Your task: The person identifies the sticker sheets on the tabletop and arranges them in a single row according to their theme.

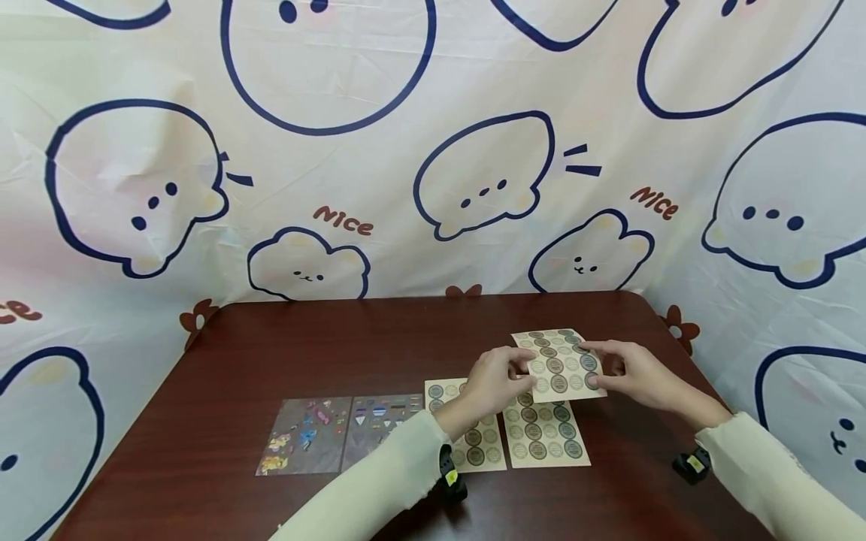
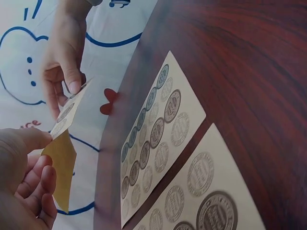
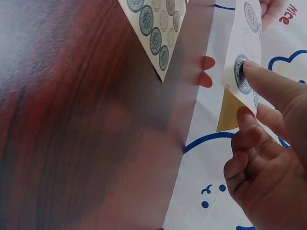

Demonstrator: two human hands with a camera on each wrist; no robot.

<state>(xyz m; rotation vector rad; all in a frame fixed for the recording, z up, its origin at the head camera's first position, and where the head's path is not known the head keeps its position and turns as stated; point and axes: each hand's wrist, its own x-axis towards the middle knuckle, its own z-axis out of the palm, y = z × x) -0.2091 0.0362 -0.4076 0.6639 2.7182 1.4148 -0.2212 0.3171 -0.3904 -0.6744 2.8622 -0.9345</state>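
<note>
Both hands hold a cream sheet of round stickers (image 1: 558, 366) up over the table. My left hand (image 1: 492, 382) pinches its left edge between thumb and fingers. At the right edge, my right hand (image 1: 632, 373) pinches it, thumb on the printed face in the right wrist view. Brown and grey-green circles cover the front. A plain yellow-brown surface (image 2: 62, 167) shows below the printed face in the left wrist view. Under the hands lie two similar sheets side by side, the right one (image 1: 546, 443) partly overlapped by the held sheet, the left one (image 1: 483, 456) partly covered by my left forearm.
Two transparent sheets with small colourful stickers, one at far left (image 1: 304, 439) and another beside it (image 1: 379, 413), lie on the dark red-brown table (image 1: 325, 346). My left sleeve overlaps the second. A patterned cloth (image 1: 386, 180) hangs behind the table and along its sides.
</note>
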